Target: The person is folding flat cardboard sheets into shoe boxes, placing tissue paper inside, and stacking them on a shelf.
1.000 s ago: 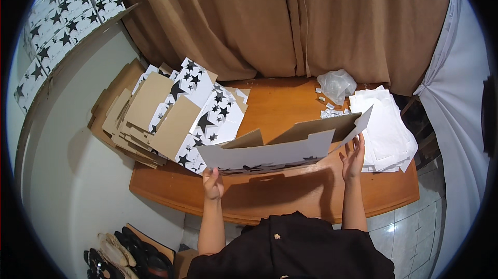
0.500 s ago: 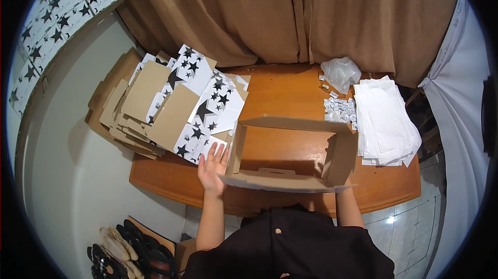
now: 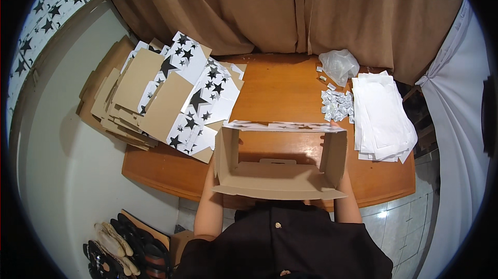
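An open frame-shaped cardboard box (image 3: 275,180) is up in front of me over the table's near edge. Its inside is plain brown, and a star-printed white face shows along the far rim. My right hand (image 3: 333,123) grips the box's right side; only a fingertip shows at the far right corner, the rest being behind the wall. Against the left side lies my left forearm (image 3: 207,206); the left hand is behind the box wall, so its fingers are hidden. Through the box's opening the tabletop is visible.
Flat star-printed cardboard blanks (image 3: 161,92) lie in a stack on the wooden table (image 3: 280,87) at left. On the right are small silvery packets (image 3: 337,105), a clear plastic bag (image 3: 340,66) and white paper sheets (image 3: 384,118). Shoes (image 3: 127,248) sit lower left.
My open left hand has moved from beside the box to behind its left wall. The box has shifted left and tilted, bringing its printed far rim and brown near panel into view.
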Demonstrator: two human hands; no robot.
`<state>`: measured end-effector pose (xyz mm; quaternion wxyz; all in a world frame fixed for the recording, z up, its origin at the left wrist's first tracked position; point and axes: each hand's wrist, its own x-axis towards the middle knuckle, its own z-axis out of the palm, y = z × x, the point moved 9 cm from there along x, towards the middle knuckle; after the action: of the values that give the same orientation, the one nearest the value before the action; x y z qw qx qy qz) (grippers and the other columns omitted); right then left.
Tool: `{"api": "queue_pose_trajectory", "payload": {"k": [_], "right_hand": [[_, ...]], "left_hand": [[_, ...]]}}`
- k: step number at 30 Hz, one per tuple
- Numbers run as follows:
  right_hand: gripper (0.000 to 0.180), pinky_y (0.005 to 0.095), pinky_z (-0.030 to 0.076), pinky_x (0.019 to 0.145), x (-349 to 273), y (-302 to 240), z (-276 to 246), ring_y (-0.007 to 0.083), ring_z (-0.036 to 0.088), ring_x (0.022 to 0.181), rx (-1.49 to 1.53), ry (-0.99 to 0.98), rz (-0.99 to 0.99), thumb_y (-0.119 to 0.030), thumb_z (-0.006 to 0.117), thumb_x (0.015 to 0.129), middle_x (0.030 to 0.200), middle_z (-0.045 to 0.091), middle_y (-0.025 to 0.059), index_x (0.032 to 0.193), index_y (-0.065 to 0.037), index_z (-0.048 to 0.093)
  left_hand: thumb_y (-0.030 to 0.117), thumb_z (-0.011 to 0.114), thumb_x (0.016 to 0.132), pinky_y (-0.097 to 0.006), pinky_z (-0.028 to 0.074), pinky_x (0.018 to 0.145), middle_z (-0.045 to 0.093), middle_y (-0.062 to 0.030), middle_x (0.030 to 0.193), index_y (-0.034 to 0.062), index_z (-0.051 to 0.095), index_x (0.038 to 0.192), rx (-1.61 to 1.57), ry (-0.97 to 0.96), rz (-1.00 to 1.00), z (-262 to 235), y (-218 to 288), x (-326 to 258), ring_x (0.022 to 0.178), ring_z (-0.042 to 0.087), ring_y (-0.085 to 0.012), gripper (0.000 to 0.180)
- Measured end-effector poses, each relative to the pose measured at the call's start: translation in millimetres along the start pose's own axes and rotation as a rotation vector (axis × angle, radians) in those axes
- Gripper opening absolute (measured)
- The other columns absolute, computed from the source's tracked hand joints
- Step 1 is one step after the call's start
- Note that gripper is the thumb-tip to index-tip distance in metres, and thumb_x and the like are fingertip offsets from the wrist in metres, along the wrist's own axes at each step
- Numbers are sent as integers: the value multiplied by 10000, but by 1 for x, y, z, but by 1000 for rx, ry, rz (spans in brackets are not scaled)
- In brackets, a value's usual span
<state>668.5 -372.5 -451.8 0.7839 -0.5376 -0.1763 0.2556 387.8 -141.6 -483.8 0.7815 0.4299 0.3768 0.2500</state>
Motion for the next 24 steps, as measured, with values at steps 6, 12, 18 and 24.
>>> {"api": "queue_pose_trajectory", "payload": {"k": [6, 12, 18, 24], "right_hand": [[566, 325, 463, 889, 30, -56, 30, 203, 546, 1052, 172, -91, -353, -455, 423, 907, 1129, 539, 113, 1293, -40, 403], [536, 335, 406, 942, 45, -8, 4, 205, 506, 1078, 162, -203, -271, -440, 388, 938, 1175, 509, 114, 1309, -54, 374], [440, 288, 445, 852, 20, 124, -61, 159, 514, 1026, 43, -91, 195, -360, 330, 974, 1089, 563, 84, 1258, -52, 464], [418, 260, 410, 839, 2, 169, -133, 140, 511, 948, -806, 19, -7, -306, 300, 983, 967, 587, 74, 1139, -19, 561]], "left_hand": [[484, 360, 942, -297, 495, 786, 608, -116, 1019, 16, 517, 1191, -15, -15, -91, -24, -24, 14, 912, 599, -179, 552], [495, 368, 937, -294, 502, 760, 611, -111, 1002, 16, 523, 1184, -36, -39, -167, -16, -45, 44, 889, 605, -176, 561], [507, 376, 932, -291, 510, 734, 614, -107, 985, 15, 528, 1178, -63, -24, -239, -22, -97, 38, 865, 611, -172, 571], [561, 405, 906, -282, 502, 695, 609, -92, 944, 8, 538, 1157, 105, 27, -282, -11, -101, 39, 798, 611, -162, 623]]}}
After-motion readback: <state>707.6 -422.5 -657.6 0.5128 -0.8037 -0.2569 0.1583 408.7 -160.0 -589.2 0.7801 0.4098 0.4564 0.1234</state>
